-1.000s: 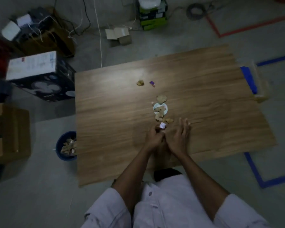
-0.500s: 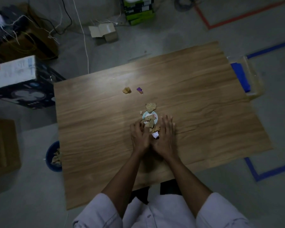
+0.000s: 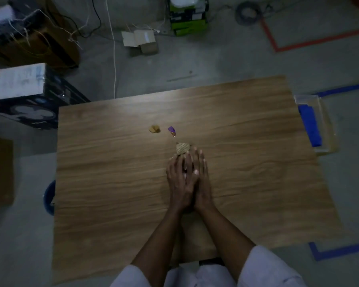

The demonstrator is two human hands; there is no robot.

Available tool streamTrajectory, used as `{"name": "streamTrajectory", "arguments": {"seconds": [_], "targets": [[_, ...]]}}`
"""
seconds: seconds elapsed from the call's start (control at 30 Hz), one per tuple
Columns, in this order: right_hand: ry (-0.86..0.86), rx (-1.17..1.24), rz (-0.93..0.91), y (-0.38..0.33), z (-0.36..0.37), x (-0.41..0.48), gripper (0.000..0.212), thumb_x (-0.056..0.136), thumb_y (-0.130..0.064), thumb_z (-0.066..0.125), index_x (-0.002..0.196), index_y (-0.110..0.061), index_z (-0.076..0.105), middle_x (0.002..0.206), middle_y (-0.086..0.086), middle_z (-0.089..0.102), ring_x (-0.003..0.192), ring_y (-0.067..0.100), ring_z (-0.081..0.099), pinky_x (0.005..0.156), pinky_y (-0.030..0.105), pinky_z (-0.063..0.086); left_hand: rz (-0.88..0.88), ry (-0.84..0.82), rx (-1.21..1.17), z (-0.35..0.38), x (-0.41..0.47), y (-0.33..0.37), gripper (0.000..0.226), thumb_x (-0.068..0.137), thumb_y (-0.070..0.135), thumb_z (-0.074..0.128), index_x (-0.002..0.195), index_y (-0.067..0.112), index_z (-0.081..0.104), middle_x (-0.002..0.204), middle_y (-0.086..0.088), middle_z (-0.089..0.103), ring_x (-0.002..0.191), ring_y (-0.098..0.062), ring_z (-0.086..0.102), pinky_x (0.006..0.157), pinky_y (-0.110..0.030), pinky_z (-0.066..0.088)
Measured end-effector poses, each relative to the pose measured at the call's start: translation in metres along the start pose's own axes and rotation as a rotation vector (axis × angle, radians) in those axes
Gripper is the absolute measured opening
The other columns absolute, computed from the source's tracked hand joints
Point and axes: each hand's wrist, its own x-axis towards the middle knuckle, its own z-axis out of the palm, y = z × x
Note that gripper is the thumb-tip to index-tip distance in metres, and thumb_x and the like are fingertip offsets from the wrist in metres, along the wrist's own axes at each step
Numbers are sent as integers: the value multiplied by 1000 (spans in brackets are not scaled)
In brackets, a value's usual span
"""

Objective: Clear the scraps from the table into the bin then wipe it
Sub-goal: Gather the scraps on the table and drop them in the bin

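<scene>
The scraps are found near the middle of the table [image 3: 247, 183]. Most of the pile is covered by the two hands, and only a pale bit [image 3: 195, 172] is seen between them. The left hand [image 3: 179, 179] and the right hand [image 3: 202, 177] are laid side by side, touching along their inner edges, with the palms turned down. The fingers are held close together and nearly straight, only lightly arched over the pile. Nothing is seen pinched or wrapped, and it cannot be told what is touched beneath the palms.

A ribbed cardboard scrap [image 3: 182, 148] is left just beyond the fingertips, touching or nearly touching those of the right hand. Further out, a yellowish scrap [image 3: 154, 129] and a purple scrap [image 3: 172, 130] are set near each other, apart from the hands.

The blue bin [image 3: 49, 197] is placed on the floor at the table's left edge. Only a strip of its rim is shown, so its contents are hidden. A clear container [image 3: 329, 129] is set on the floor by the right edge, and a blue cloth [image 3: 310, 125] is held inside it.
</scene>
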Motion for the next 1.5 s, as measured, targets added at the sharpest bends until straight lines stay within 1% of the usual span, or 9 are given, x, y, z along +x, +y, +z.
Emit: {"name": "streamTrajectory", "arguments": {"seconds": [0.13, 0.2, 0.33, 0.57, 0.8, 1.0, 1.23, 1.43, 1.5], "targets": [[-69, -83, -46, 1, 11, 13, 60, 105, -16, 6, 163, -2, 2, 170, 23, -2, 157, 40, 3, 127, 51, 18, 75, 0, -19, 2, 5, -2, 72, 98, 51, 47, 158, 14, 33, 165, 1, 27, 156, -11, 10, 125, -28, 3], [-91, 31, -37, -2, 6, 32, 62, 104, -23, 17, 163, -4, 9, 171, 18, 2, 158, 35, 4, 127, 51, 15, 8, 67, -113, -5, 16, -2, 63, 98, 47, 47, 152, 15, 42, 160, 5, 34, 151, -5, 21, 123, -24, 12], [-45, 491, 39, -2, -13, 55, 71, 96, -39, 42, 156, -1, 36, 166, 16, 29, 156, 34, 19, 127, 48, 19, -36, 323, -135, -29, 40, -5, 43, 102, 30, 46, 136, 8, 60, 140, -8, 59, 131, -26, 49, 111, -47, 38], [-42, 627, 86, 8, -17, 6, 105, 81, -47, 72, 160, 0, 21, 170, 14, 14, 159, 32, 4, 128, 45, 16, -56, 444, 62, -40, 40, -35, 48, 101, 36, 45, 136, 9, 62, 145, -10, 58, 138, -32, 48, 113, -51, 35], [15, 239, 20, -21, -3, 42, 110, 87, -71, 57, 162, -2, 15, 170, 21, 6, 158, 36, 1, 125, 55, 18, 80, 246, 57, -62, 134, -45, 61, 102, 44, 41, 158, 21, 35, 170, -5, 18, 158, -23, 10, 125, -40, 10], [39, 286, 68, -31, 3, 97, 115, 72, -56, 63, 162, -3, 16, 168, 29, 2, 156, 47, -3, 126, 55, 13, 167, -11, 16, -60, 163, -40, 67, 103, 44, 39, 158, 8, 29, 165, -9, 31, 156, -20, 20, 126, -26, -3], [26, 300, 49, -29, 0, 143, 100, 80, -50, 51, 164, -11, 13, 169, 27, -2, 155, 46, -9, 127, 56, 7, 44, -138, -245, -66, 179, -28, 64, 103, 38, 46, 160, 21, 21, 159, -5, 42, 149, -12, 36, 119, -63, 27], [-61, 179, -96, -25, 8, 161, 98, 83, -61, 50, 165, -20, 15, 171, 18, 0, 157, 41, -8, 127, 55, 3, 42, -107, -262, -77, 182, -29, 66, 105, 31, 48, 160, 13, 18, 152, -6, 52, 138, 8, 33, 111, -13, 33], [-48, 175, -185, -23, 10, 161, 86, 90, -59, 44, 164, -21, 22, 172, 14, 8, 158, 37, 0, 126, 55, 6, 48, 73, -368, -72, 175, -28, 60, 104, 24, 49, 158, 9, 26, 151, -9, 53, 139, 1, 44, 111, -16, 35]]}}
